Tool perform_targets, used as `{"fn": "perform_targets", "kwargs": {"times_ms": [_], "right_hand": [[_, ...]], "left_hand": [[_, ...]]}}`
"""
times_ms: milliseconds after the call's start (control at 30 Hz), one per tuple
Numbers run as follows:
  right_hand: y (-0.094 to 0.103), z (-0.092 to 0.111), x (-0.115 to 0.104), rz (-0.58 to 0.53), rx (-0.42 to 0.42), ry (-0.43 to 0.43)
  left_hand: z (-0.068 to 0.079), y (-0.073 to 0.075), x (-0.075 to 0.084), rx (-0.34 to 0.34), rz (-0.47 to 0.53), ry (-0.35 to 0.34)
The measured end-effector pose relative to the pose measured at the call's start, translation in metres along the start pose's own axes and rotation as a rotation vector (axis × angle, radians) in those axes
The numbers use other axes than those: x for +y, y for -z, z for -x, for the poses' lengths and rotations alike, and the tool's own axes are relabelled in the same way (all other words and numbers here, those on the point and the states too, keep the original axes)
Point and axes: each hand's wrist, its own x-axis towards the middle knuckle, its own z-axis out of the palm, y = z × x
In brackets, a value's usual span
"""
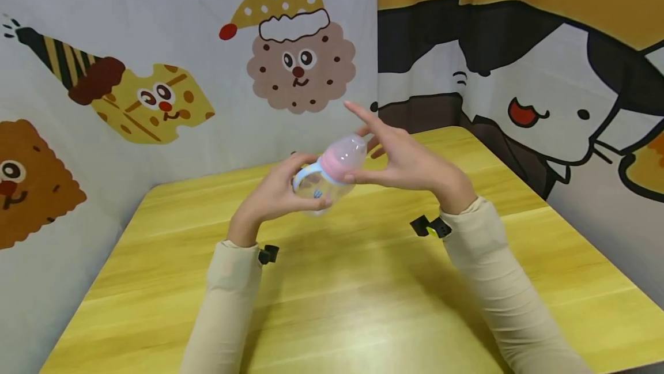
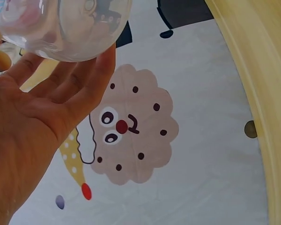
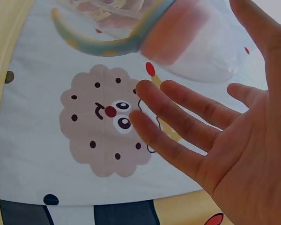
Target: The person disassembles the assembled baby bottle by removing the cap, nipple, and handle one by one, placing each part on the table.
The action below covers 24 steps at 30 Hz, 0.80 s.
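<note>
A clear baby bottle (image 1: 338, 169) with a pink collar, a see-through domed cap and blue-and-yellow handles is held tilted above the table, its cap toward the upper right. My left hand (image 1: 277, 189) grips the bottle's body, thumb on the near side. In the left wrist view the fingers curl behind the bottle's rounded base (image 2: 79, 42). My right hand (image 1: 410, 158) is at the cap end, thumb tip right at the pink collar and fingers spread. From the right wrist, the fingers (image 3: 192, 110) are extended apart from the cap (image 3: 215, 51), and one handle (image 3: 93, 44) sticks out sideways.
A yellow wood-grain table (image 1: 332, 293) lies beneath both hands. Behind it hangs a white cloth (image 1: 207, 28) printed with cartoon biscuits and cheese; a cat-print cloth (image 1: 544, 74) covers the right side. Small black mounts (image 1: 430, 227) sit at both wrists.
</note>
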Motion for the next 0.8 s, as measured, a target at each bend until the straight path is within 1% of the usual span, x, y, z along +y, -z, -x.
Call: {"fn": "perform_targets", "kwargs": {"times_ms": [67,133,233,267,333,433,500,533,633,733,800], "right_hand": [[0.002,-0.003,-0.002,0.025,0.007,0.005],[0.001,-0.007,-0.004,0.057,0.009,-0.009],[-0.006,-0.013,-0.007,0.112,0.018,-0.054],[-0.009,-0.014,-0.007,0.127,0.026,-0.076],[-0.015,-0.016,-0.008,0.132,0.042,-0.115],[-0.022,-0.017,-0.008,0.098,0.071,-0.17],[-0.024,-0.017,-0.008,0.053,0.086,-0.197],[-0.024,-0.017,-0.008,0.035,0.096,-0.208],[-0.024,-0.015,-0.007,0.007,0.131,-0.236],[-0.021,-0.011,-0.006,-0.006,0.175,-0.245],[-0.018,-0.009,-0.006,-0.016,0.198,-0.249]], "left_hand": [[-0.002,0.001,0.002,-0.001,0.01,-0.016],[-0.001,0.002,0.003,0.0,0.013,-0.017],[0.003,0.004,0.003,0.001,0.011,0.017],[0.005,0.005,0.0,0.004,-0.003,0.026],[0.007,0.005,-0.01,0.008,-0.028,0.039],[0.006,0.003,-0.025,0.011,-0.055,0.037],[0.003,0.002,-0.031,0.01,-0.053,0.025],[0.002,0.001,-0.03,0.009,-0.046,0.022],[-0.001,0.0,-0.016,0.011,-0.011,0.005],[-0.004,-0.002,-0.002,0.006,0.023,-0.009],[-0.006,-0.003,0.004,0.0,0.048,-0.015]]}}
